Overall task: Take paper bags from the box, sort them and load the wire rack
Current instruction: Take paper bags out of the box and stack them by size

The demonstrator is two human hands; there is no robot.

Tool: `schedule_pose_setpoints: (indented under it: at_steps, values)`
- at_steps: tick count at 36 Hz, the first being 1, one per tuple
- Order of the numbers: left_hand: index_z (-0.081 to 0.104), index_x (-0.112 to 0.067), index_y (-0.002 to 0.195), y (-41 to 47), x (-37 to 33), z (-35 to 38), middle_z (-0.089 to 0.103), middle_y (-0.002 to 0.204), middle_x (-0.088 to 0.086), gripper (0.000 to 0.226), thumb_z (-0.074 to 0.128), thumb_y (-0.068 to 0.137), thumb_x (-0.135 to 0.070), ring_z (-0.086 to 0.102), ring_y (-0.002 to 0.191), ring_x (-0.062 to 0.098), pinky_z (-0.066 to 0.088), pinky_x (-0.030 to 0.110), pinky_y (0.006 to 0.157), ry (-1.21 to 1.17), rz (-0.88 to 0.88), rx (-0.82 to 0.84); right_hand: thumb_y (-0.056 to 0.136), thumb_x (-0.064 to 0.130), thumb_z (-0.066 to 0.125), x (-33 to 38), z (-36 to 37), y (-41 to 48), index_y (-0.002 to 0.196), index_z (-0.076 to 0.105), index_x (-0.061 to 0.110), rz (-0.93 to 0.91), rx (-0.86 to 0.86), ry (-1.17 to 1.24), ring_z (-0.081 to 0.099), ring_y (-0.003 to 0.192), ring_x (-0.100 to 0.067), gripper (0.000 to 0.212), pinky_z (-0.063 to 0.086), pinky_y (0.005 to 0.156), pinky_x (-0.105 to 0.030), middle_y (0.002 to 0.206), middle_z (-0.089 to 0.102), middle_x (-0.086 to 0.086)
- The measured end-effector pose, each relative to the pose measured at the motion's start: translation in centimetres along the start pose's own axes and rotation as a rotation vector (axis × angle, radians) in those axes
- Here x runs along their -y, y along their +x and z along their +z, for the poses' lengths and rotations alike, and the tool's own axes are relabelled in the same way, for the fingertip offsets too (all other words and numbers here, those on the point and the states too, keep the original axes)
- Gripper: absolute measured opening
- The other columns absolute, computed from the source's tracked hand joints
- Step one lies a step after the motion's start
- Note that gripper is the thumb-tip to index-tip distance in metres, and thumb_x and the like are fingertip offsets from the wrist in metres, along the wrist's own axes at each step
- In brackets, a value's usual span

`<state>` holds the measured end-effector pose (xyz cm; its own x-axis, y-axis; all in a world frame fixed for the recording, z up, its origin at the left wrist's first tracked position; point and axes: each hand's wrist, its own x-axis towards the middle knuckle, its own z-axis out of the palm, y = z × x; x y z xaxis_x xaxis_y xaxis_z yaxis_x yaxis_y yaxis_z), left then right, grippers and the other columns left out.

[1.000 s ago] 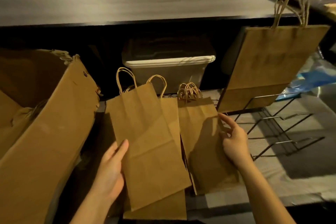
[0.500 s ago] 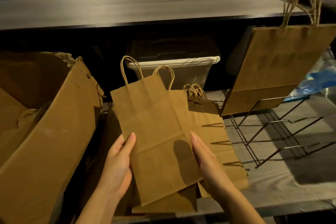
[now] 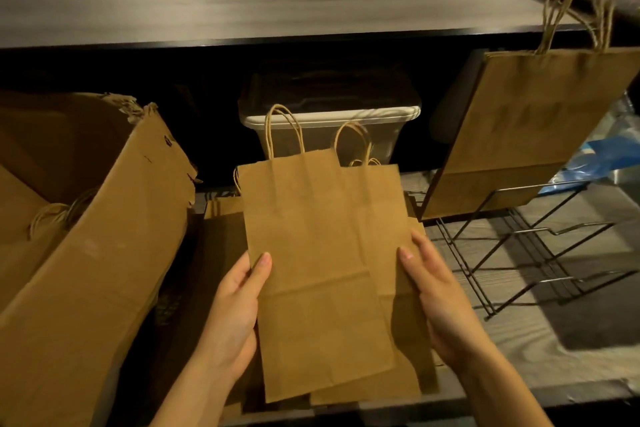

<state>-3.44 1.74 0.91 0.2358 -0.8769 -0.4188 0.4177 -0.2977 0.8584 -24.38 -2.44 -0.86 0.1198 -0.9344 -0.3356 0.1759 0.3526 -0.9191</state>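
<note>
Fingers point(image 3: 261, 267) of the left hand point(image 3: 235, 315) pinched the left edge of the top bag point(image 3: 318, 270): thumb flat on its front, the rest hidden behind. The right hand point(image 3: 440, 305) gripped the right edge of the second bag point(image 3: 384, 204) the same way, thumb on the front, other fingers mostly out of sight, probably curled under it. Both small brown bags were held flat, fanned slightly, handles pointing away, over more bags point(image 3: 221, 239) lying on the counter point(image 3: 519, 340); light too dim to count those. To the left, touching that pile's area, sat the torn cardboard box point(image 3: 97, 253), open, with bag handles showing inside. To the right on the counter stood the wire rack point(image 3: 540, 253), front slots bare, one large bag point(image 3: 540, 121) leaning upright in its rear slot. Behind the held bags, a plastic bin point(image 3: 329, 128) with a dark lid under a grey wood-grain shelf point(image 3: 277, 10). Blue plastic wrap point(image 3: 602, 156) lay past the rack.
</note>
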Motion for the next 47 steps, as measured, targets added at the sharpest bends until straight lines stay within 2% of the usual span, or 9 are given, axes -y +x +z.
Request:
schedule_pose_setpoints:
  at_steps: [4, 11, 17, 22, 29, 33, 39, 44, 47]
  values:
    - [0.061, -0.026, 0.115, 0.3, -0.2, -0.5, 0.073, 0.103, -0.005, 0.025, 0.050, 0.092, -0.027, 0.069, 0.092, 0.011, 0.050, 0.032, 0.074, -0.045, -0.001, -0.024, 0.098, 0.016, 0.043, 1.7, -1.4, 0.6, 0.115, 0.051, 0.034, -0.174, -0.097, -0.153, 0.069, 0.073, -0.002, 0.026, 0.052, 0.058, -0.014, 0.080, 0.073, 0.014]
    - [0.059, -0.025, 0.122, 1.1, 0.0, -0.7, 0.072, 0.106, -0.003, 0.030, 0.052, 0.093, -0.028, 0.067, 0.098, 0.016, 0.051, 0.035, 0.074, -0.104, -0.013, -0.098, 0.096, 0.017, 0.049, -1.3, -4.2, 2.9, 0.136, 0.043, 0.026, -0.215, -0.298, -0.525, 0.064, 0.084, -0.007, 0.042, 0.051, 0.069, -0.022, 0.094, 0.066, 0.003]
    - [0.057, -0.026, 0.124, 1.2, 0.0, -0.6, 0.069, 0.111, -0.001, 0.031, 0.051, 0.094, -0.029, 0.065, 0.101, 0.018, 0.050, 0.036, 0.073, -0.098, -0.036, -0.091, 0.091, 0.016, 0.060, -5.1, -5.5, 3.0, 0.127, 0.055, 0.015, -0.227, -0.468, -0.653, 0.061, 0.088, -0.017, 0.036, 0.038, 0.063, -0.013, 0.089, 0.060, 0.003]
    - [0.058, -0.026, 0.121, 1.5, 0.2, -0.4, 0.070, 0.109, -0.001, 0.028, 0.052, 0.094, -0.028, 0.065, 0.101, 0.019, 0.051, 0.036, 0.073, -0.095, -0.052, -0.097, 0.088, 0.013, 0.062, -4.3, -4.7, 2.5, 0.124, 0.057, 0.015, -0.379, -0.476, -0.845, 0.047, 0.103, -0.003, 0.036, 0.038, 0.085, -0.017, 0.111, 0.049, 0.011]
    - [0.057, -0.027, 0.119, 1.4, 1.0, 0.8, 0.069, 0.108, 0.000, 0.024, 0.047, 0.097, -0.022, 0.064, 0.101, 0.019, 0.050, 0.036, 0.075, -0.079, -0.107, -0.075, 0.086, 0.027, 0.051, -1.8, -1.1, 0.3, 0.112, 0.063, 0.015, -0.071, -0.020, -0.178, 0.069, 0.084, -0.015, 0.031, 0.055, 0.071, -0.023, 0.086, 0.072, -0.002]
    - [0.055, -0.032, 0.110, 1.2, 1.9, 1.7, 0.070, 0.100, -0.003, 0.018, 0.046, 0.098, -0.022, 0.065, 0.096, 0.018, 0.050, 0.035, 0.073, -0.036, -0.168, -0.049, 0.074, 0.035, 0.059, -2.6, 0.2, -0.4, 0.114, 0.062, 0.012, 0.243, 0.072, 0.087, 0.065, 0.096, -0.026, 0.046, 0.051, 0.087, -0.040, 0.100, 0.072, -0.008]
    - [0.052, -0.038, 0.095, 0.6, 3.4, 2.8, 0.066, 0.096, -0.011, 0.019, 0.045, 0.099, -0.021, 0.063, 0.092, 0.010, 0.050, 0.027, 0.074, 0.139, -0.204, 0.069, 0.082, 0.010, 0.066, -3.5, -0.5, -1.1, 0.112, 0.061, 0.007, 0.323, 0.141, 0.028, 0.070, 0.086, -0.021, 0.030, 0.056, 0.071, -0.027, 0.097, 0.074, -0.008]
    - [0.051, -0.032, 0.125, 0.4, 4.4, 3.2, 0.063, 0.112, -0.018, 0.030, 0.048, 0.097, -0.021, 0.061, 0.101, -0.001, 0.050, 0.024, 0.085, 0.319, -0.208, 0.213, 0.084, 0.003, 0.065, -3.3, -2.6, -1.1, 0.114, 0.055, 0.015, 0.224, -0.019, -0.126, 0.071, 0.080, -0.018, 0.034, 0.055, 0.066, -0.024, 0.092, 0.075, -0.008]
    - [0.047, -0.043, 0.120, 0.2, 4.0, 4.0, 0.057, 0.102, -0.028, 0.031, 0.047, 0.098, -0.021, 0.058, 0.078, -0.022, 0.055, 0.025, 0.077, 0.401, -0.174, 0.306, 0.082, 0.010, 0.069, -2.5, -3.6, -1.3, 0.113, 0.053, 0.026, 0.123, -0.120, -0.260, 0.070, 0.085, -0.013, 0.038, 0.054, 0.069, -0.025, 0.095, 0.073, 0.000]
